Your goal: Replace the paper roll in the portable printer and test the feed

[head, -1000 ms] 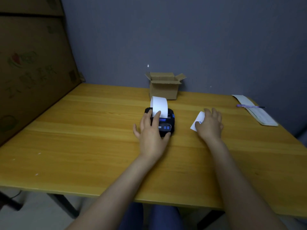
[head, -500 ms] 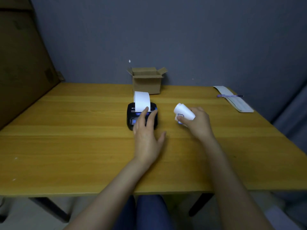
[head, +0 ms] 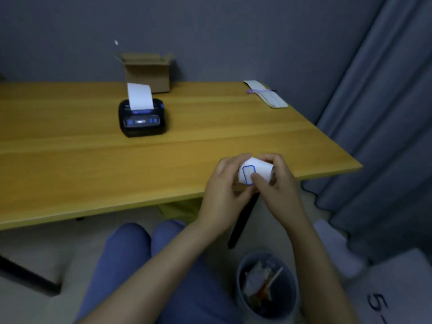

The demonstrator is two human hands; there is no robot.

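At the far left of my view the portable printer (head: pixel 142 119) sits on the desk (head: pixel 70 160), a strip of white paper (head: pixel 139 95) standing up out of its slot, and an open cardboard box (head: pixel 147 72) stands just behind it against the wall. Nothing of mine touches the printer; it lies well apart from both hands, up and to the left of them.

Moving right, my left hand (head: pixel 224 192) and right hand (head: pixel 278 185) meet over the desk's near edge. Between them I hold a curled piece of white paper with a blue outline (head: pixel 253 171). My left grip is closed around its left side, and my right grip is clamped on it too, thumb pressed on the face by the blue mark, fingers wrapped over the top.

Below my hands, on the floor, a round bin (head: pixel 266 286) holds scraps. Farther right, at the desk's back corner, a purple pen (head: pixel 261 90) lies across a notepad (head: pixel 268 97), with a curtain (head: pixel 385 113) beyond.
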